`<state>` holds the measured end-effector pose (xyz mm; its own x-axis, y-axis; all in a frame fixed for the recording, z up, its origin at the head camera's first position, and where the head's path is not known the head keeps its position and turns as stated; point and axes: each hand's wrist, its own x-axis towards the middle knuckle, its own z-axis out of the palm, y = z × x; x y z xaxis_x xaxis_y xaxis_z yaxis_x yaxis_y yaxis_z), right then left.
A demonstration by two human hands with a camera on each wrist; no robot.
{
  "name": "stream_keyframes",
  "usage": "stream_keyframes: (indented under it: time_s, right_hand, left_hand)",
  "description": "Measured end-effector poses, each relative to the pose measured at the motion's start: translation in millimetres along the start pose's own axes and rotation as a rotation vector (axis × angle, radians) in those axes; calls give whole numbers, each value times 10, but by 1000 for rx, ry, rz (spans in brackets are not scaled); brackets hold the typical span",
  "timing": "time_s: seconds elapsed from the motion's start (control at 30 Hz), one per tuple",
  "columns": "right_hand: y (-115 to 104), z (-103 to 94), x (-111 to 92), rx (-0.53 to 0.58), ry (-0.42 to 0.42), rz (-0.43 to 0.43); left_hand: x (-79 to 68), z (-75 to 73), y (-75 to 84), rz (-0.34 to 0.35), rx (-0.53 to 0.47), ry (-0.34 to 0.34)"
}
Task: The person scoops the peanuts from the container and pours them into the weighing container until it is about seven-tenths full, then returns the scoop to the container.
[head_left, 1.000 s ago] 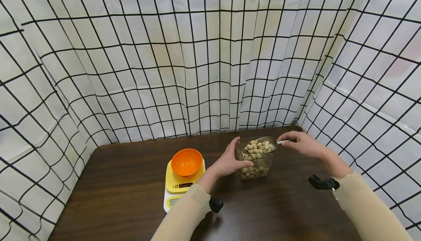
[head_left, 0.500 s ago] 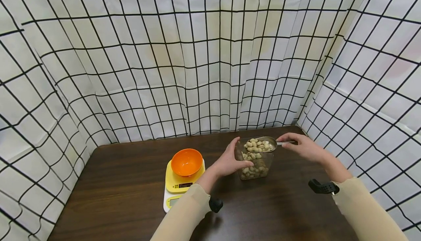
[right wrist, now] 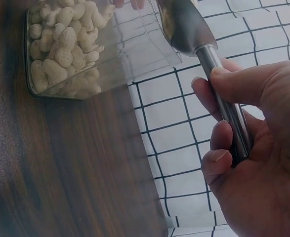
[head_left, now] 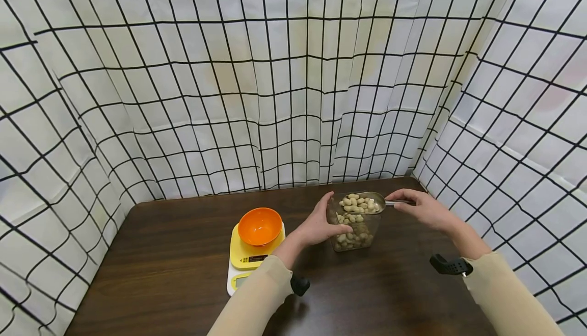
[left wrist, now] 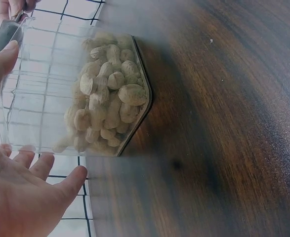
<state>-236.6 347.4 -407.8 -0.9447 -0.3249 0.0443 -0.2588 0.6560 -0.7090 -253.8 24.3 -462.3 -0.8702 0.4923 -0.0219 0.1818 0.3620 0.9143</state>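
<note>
R hand (head_left: 422,208) grips metal scoop (right wrist: 207,55), long axis approx. sideways, end w/ peanuts (head_left: 358,203) pointing L over clear container (head_left: 373,226), which L hand (head_left: 317,226) clasps btwn spread thumb & fingers.

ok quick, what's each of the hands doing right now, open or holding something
Left hand: holding the clear container between thumb and fingers.
Right hand: closed around the handle of the metal scoop.

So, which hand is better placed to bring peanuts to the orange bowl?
Likely the right hand: it grips the scoop of peanuts; the left hand, though nearer the bowl, holds the container.
</note>
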Motion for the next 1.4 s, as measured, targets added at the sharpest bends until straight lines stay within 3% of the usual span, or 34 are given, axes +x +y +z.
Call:
stream_keyframes:
  time_s: [0.33, 0.57, 0.73, 0.97, 1.2, 1.4]
  right_hand:
    - [15, 49, -3, 25, 45, -18]
    - [29, 84, -8, 1, 76, -42]
    - [-26, 94, -13, 8, 84, -49]
    - [-180, 111, 2, 4, 95, -49]
    - [-350, 204, 64, -4, 104, -88]
    - [-520, 323, 134, 16, 104, -107]
  left_hand:
    - [-21, 5, -13, -12, -34, 4]
    - [-213, -119, 87, 3, 39, -8]
    - [-459, -364, 168, 82, 47, 3]
    - [-851, -854, 202, 175, 75, 62]
    - [-1150, -1261, 1, 135, 272, 170]
    - [-1307, -1475, -267, 79, 415, 224]
